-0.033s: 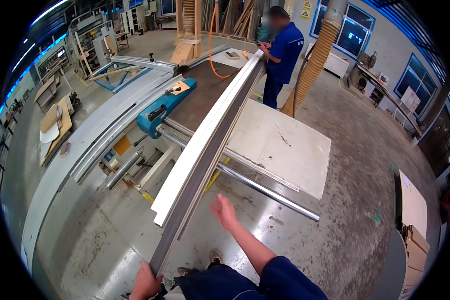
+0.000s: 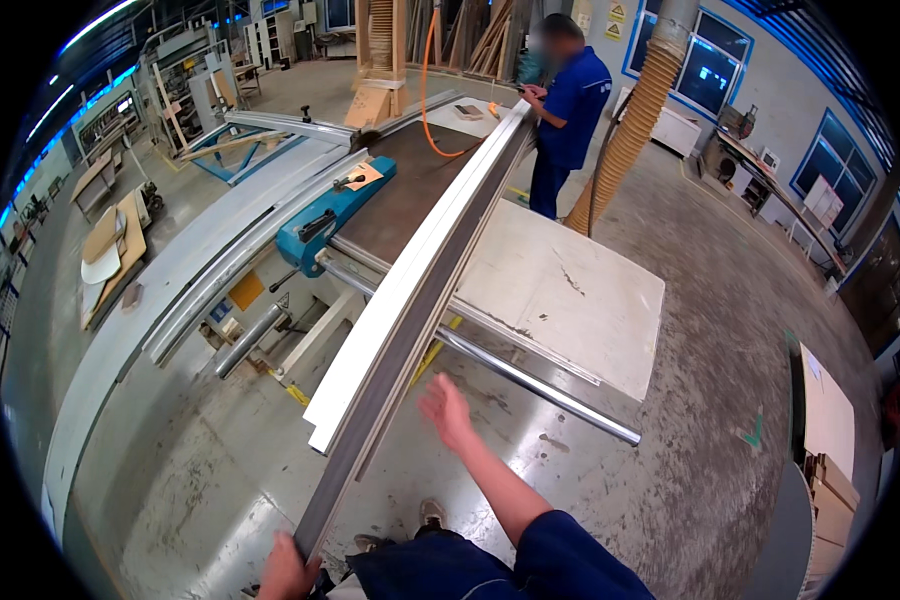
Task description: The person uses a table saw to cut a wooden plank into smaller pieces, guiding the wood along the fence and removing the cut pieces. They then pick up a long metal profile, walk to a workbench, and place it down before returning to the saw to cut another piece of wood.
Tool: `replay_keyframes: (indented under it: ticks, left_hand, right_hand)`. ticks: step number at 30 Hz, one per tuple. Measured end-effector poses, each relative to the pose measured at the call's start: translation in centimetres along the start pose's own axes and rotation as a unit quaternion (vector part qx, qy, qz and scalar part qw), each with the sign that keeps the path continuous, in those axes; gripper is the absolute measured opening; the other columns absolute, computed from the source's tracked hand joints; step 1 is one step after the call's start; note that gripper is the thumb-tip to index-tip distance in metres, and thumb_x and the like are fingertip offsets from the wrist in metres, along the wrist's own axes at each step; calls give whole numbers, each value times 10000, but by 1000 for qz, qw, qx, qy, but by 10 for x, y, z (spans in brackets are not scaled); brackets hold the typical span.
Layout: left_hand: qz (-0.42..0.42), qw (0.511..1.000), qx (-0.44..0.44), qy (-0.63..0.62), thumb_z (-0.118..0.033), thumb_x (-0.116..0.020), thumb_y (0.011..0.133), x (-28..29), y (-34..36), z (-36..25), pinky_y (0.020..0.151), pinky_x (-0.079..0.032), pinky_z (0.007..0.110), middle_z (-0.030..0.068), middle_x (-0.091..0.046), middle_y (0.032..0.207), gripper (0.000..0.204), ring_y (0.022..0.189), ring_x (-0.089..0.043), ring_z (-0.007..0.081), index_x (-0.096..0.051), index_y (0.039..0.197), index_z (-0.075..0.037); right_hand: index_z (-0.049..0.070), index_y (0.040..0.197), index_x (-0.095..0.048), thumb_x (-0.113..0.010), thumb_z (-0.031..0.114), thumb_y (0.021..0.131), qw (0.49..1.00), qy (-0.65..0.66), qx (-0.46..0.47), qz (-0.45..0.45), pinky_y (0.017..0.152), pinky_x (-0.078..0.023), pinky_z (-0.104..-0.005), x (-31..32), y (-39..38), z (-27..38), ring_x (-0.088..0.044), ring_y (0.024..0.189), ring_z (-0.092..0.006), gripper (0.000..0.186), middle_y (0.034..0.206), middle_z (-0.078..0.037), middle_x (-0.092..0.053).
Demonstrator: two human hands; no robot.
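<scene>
Long narrow boards lie in a stack from the saw table toward me. White boards [image 2: 375,345] are on top at its left, and a dark grey board [image 2: 355,450] sticks out farthest toward me. My left hand [image 2: 286,572] is closed around the near end of that grey board; part of the hand is cut off by the lower edge. To the right of the stack, my right hand [image 2: 447,412] hangs apart from the boards with its fingers stretched out, holding nothing. At the far end stands a co-worker in blue [image 2: 573,110], hands close to the boards.
Beneath the stack is a sliding-table saw with a brown bed [image 2: 395,205] and a teal fence housing [image 2: 320,225]. A pale side panel [image 2: 560,290] and a metal rail [image 2: 540,388] reach out to the right. A ribbed hose [image 2: 625,130] rises behind; panels [image 2: 828,420] lean at far right.
My right hand has risen slightly beside the boards. My left hand stays at the end of the grey board, and the stack looks unmoved.
</scene>
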State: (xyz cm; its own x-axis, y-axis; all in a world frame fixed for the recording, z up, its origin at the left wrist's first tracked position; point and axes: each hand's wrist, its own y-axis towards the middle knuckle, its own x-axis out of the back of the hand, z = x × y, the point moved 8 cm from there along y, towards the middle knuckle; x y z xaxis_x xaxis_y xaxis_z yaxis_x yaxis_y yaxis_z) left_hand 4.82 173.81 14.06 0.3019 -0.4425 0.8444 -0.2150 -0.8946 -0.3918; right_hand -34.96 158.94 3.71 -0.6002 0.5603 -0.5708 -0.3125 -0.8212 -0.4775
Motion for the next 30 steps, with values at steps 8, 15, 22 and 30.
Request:
replay_keyframes:
  ticks: [8, 15, 22, 30]
  left_hand:
    - [28, 999, 34, -18, -234, -719, 873, 42, -119, 43, 800, -481, 558, 377, -598, 1023, 637, 920, -572, 567, -386, 1319, 76]
    - [106, 981, 160, -11, -250, -796, 783, 11, -152, 129, 907, -474, 543, 353, -576, 1142, 811, 1044, -572, 509, -378, 1399, 73]
    - [-203, 970, -16, 133, -181, -803, 753, 164, -81, -96, 1093, -394, 514, 315, -495, 1405, 857, 1295, -476, 471, -395, 1470, 49]
    - [-362, 906, 83, 203, 1, -717, 596, 230, -79, -43, 818, -462, 460, 151, -594, 1029, 623, 966, -589, 397, -574, 1199, -61]
  right_hand:
    - [-17, 1217, -564, -633, 527, 945, 971, 182, -10, 156, 971, -516, -456, -110, 61, 74, -635, 1042, -332, 612, 1125, -159, -644]
    - [31, 1080, -619, -697, 250, 923, 988, 132, -41, 73, 795, -572, -445, -132, 43, 20, -661, 885, -256, 281, 958, -92, -647]
    - [36, 1070, -635, -742, 291, 896, 983, 123, -99, 88, 829, -546, -417, -213, -81, -29, -654, 910, -240, 327, 977, -112, -687]
    - [17, 1329, -529, -662, 350, 985, 938, 174, -156, 256, 1072, -429, -362, -286, -174, -98, -576, 1184, -197, 497, 1271, -86, -624]
